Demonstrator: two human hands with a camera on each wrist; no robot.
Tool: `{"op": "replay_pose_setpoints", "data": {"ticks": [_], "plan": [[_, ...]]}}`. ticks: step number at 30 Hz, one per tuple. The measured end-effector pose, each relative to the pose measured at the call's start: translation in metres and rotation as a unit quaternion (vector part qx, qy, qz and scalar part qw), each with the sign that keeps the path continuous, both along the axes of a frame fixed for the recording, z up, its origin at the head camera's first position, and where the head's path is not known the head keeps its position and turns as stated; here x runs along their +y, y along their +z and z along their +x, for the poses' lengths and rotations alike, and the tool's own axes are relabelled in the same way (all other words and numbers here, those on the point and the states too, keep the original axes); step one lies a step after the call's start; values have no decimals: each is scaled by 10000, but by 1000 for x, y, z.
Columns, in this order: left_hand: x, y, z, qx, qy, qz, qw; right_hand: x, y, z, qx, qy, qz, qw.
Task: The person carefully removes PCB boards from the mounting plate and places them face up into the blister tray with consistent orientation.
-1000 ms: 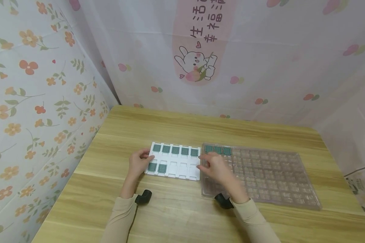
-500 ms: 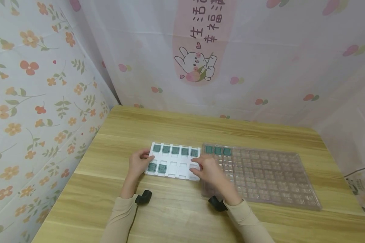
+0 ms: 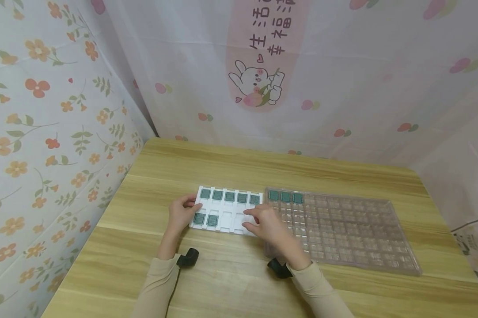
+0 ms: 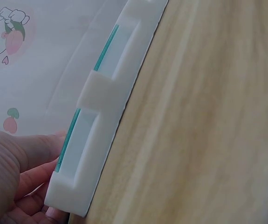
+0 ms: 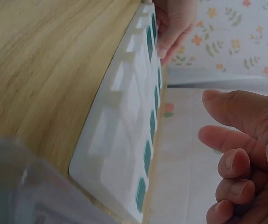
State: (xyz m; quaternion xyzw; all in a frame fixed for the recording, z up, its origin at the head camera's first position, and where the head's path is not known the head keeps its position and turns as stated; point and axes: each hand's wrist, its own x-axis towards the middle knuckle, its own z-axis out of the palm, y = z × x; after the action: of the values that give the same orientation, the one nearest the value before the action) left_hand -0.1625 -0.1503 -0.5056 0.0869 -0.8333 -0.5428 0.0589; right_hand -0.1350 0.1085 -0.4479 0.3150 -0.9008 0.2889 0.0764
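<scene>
The left hand [image 3: 180, 214] grips the left end of a white tray [image 3: 225, 206], its thumb on top. In the left wrist view that hand [image 4: 24, 168] is at the near end of the tray [image 4: 110, 95], beside a green chip's edge [image 4: 67, 140]. Green square chips fill the tray's back row; two more [image 3: 213, 220] lie front left. Over the tray's right part hovers the right hand [image 3: 267, 224]. The right wrist view shows this hand [image 5: 248, 154] empty, thumb and index finger apart, other fingers bent, beside the tray [image 5: 122, 158].
A clear compartment tray [image 3: 354, 229] lies right of the white one, with three green chips [image 3: 286, 197] in its back left corner. The wooden table [image 3: 223, 282] meets patterned cloth at the back. Black devices [image 3: 188, 258] sit on both wrists.
The right hand has moved left from the gap between the trays to over the white tray's right part. The left hand and both trays have stayed in place.
</scene>
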Motion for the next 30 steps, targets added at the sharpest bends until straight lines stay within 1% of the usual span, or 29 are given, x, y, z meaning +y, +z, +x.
{"op": "replay_pose_setpoints", "data": {"ticks": [6,10,14,23,30], "plan": [[0,2,1,-15,17,14,10000,-6,-3,-1,105,82,11,9999],[0,2,1,0,3,-20,10000,-10,-4,-2,44,133,1,9999],[-1,2,0,-2,-14,-38,10000,-13,-4,-2,-15,144,-11,9999],[-1,3,1,20,-28,-77,10000,-21,-3,0,102,287,12,9995],[0,1,0,112,-1,-90,9999,-27,-3,2,-63,209,60,9997]]}}
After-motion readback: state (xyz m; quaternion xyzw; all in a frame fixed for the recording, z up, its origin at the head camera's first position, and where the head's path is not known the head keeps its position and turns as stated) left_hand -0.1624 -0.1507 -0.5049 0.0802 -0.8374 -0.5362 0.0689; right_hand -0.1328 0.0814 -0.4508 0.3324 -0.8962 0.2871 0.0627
